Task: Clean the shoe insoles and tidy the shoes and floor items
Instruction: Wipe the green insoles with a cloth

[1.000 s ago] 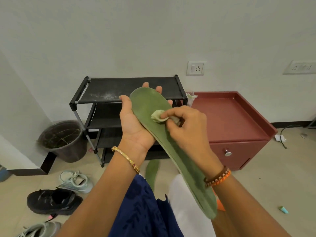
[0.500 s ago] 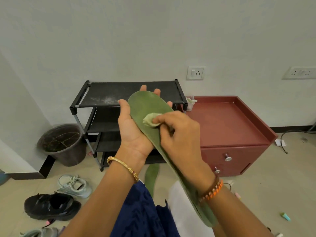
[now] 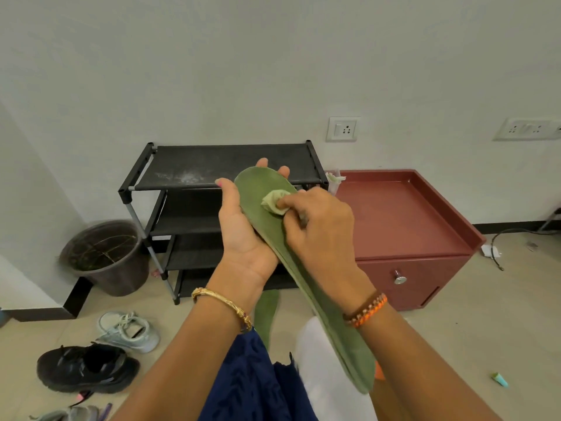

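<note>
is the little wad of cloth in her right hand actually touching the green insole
Touching. The head view shows the right hand pinching the cloth wad, pressed flat against the green insole with no gap, while the left hand supports it from beneath.

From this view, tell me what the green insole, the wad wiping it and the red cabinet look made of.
Insole: looks like foam faced with matte, felt-like fabric; it is thin and shows no shine.
Wad pinched in the right hand: crumpled, pale; tissue or thin cloth, cannot tell which.
Red cabinet: smooth painted metal or laminate, faint sheen; shiny metal knob.
</note>
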